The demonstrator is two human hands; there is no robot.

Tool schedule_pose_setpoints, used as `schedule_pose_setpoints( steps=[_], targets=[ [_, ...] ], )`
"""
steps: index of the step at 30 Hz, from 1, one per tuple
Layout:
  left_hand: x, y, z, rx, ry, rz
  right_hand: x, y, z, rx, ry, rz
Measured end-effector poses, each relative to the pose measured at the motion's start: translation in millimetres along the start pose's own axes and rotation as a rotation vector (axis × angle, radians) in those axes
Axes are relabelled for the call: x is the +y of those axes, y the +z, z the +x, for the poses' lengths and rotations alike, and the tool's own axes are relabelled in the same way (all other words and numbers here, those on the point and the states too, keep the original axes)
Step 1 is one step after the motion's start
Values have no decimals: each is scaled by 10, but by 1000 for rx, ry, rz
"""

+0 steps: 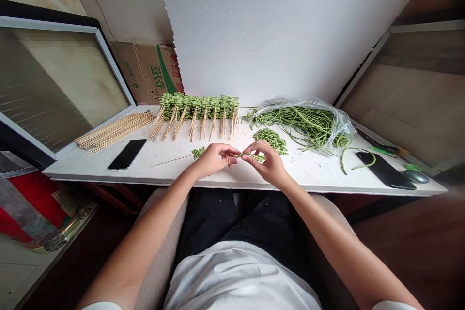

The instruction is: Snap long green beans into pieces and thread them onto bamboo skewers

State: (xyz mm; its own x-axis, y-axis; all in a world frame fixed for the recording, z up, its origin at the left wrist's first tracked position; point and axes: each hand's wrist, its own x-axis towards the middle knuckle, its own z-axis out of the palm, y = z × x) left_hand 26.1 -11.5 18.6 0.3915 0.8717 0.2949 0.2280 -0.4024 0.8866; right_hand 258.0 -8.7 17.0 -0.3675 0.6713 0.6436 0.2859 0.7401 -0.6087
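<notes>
Center frame at the tabletop point(312, 174), left hand point(216, 160) and right hand point(264, 162) pinch a cut green bean point(247, 154) between closed fingers point(234, 152), a bamboo skewer point(171, 161) just left!

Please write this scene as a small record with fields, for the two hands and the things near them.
Left hand: pinches a green bean piece with the fingertips
Right hand: pinches the same piece from the other side
Near the hands: pile of cut beans; short bean pieces
Farther along the white table: beans threaded on bamboo skewers; loose skewers; plastic bag of long beans; two smartphones
</notes>
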Motion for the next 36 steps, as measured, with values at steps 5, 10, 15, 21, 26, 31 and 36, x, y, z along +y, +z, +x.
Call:
schedule_pose_setpoints(
  steps=[5, 10, 15, 21, 26, 31, 36],
  targets=[
    [32, -86, -7, 113, 105, 222, -51, -66, 6, -17, -13, -79],
    [57, -12, -21, 150, 233, 351, -46, -51, 7, -54, -134, -176],
    [39, 57, -26, 170, 352, 434, -7, -1, 0, -26, -145, -190],
    [-70, 111, -7, 202, 451, 567, -19, 75, -36, -8, -63, -151],
    [-62, 135, 0, 230, 487, 492, -7, 137, -78, 40, 15, -6],
    [-75, 149, 13, 210, 454, 319, 67, 163, -89, 43, 76, 123],
    [-106, 144, 20, 143, 363, 147, 161, 146, -73, 3, 114, 187]
  ],
)
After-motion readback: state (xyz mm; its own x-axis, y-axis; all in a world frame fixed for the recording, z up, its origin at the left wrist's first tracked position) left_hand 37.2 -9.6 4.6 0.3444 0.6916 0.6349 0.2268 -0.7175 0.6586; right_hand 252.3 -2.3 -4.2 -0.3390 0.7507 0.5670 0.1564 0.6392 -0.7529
